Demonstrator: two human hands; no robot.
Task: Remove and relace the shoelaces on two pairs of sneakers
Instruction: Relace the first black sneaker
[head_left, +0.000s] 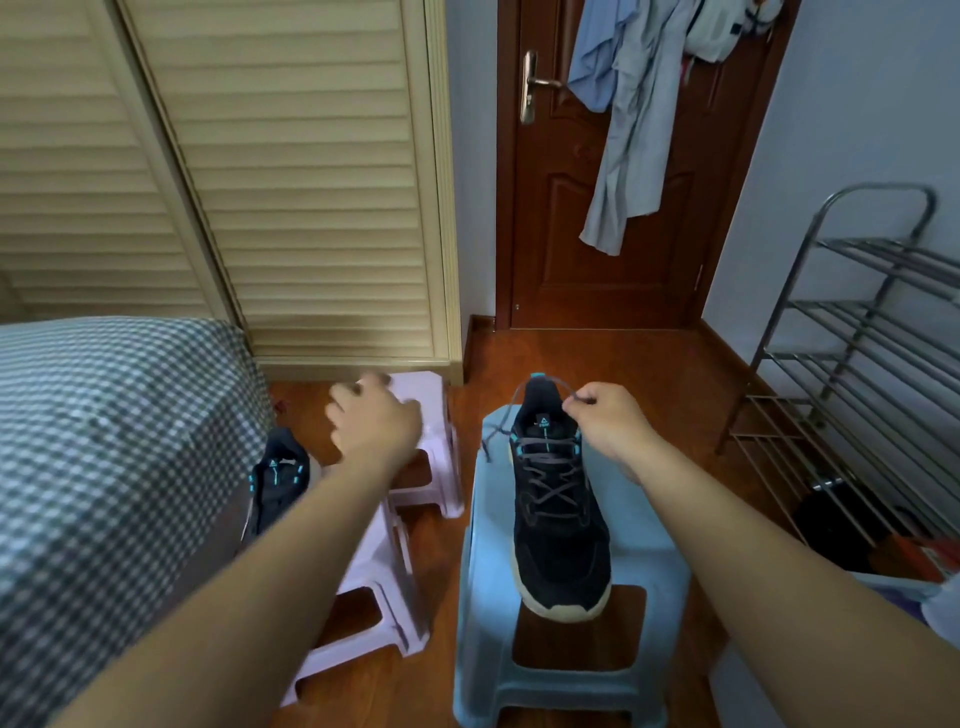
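A black sneaker (558, 525) with teal accents and a cream sole stands on a blue plastic stool (649, 587), toe toward me. Its dark grey lace (553, 483) is crossed through the eyelets. My right hand (610, 423) pinches one lace end above the tongue, and the lace loops over the heel. The other lace end hangs loose at the shoe's left side. My left hand (371, 418) is blurred, raised over a pink stool (434, 415), fingers loosely curled, holding nothing that I can see. A second black sneaker (275, 483) lies beside the bed, without visible laces.
A checked bed (104, 467) fills the left. A second pink stool (374, 597) stands in front of the first one. A metal shoe rack (857, 374) stands at the right, with a dark object and a box under it. A brown door (639, 208) and a louvred wardrobe (291, 182) stand behind.
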